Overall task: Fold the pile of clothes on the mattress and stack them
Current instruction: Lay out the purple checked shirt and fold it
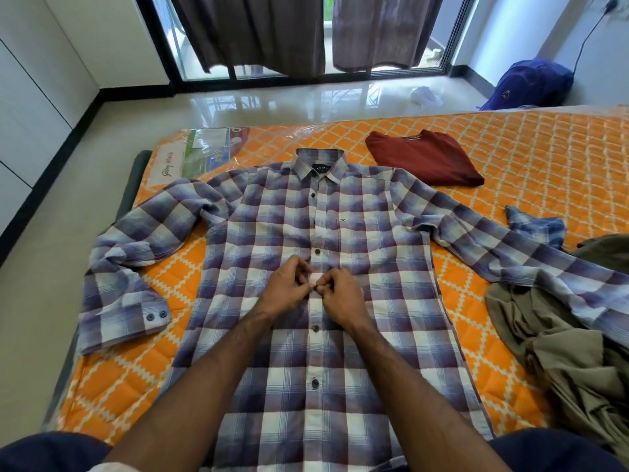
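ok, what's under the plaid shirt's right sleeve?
Past the orange mattress, the plaid shirt's right sleeve end drapes over the olive clothes pile. What the pile holds beneath it is covered.

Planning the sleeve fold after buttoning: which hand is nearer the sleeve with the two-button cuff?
Left hand: the two-button cuff lies on its side of the plaid shirt; right hand would cross over.

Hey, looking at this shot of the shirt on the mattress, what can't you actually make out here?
All in the head view:
- Button at the placket of the checked shirt: hidden by the fingertips of the left hand and right hand, so fastened or not is unclear.
- Collar label: too small to read.
- Shirt hem: cut off by the bottom edge and covered by the forearms.
- Olive clothes: crumpled and cut by the right edge; number and type unclear.
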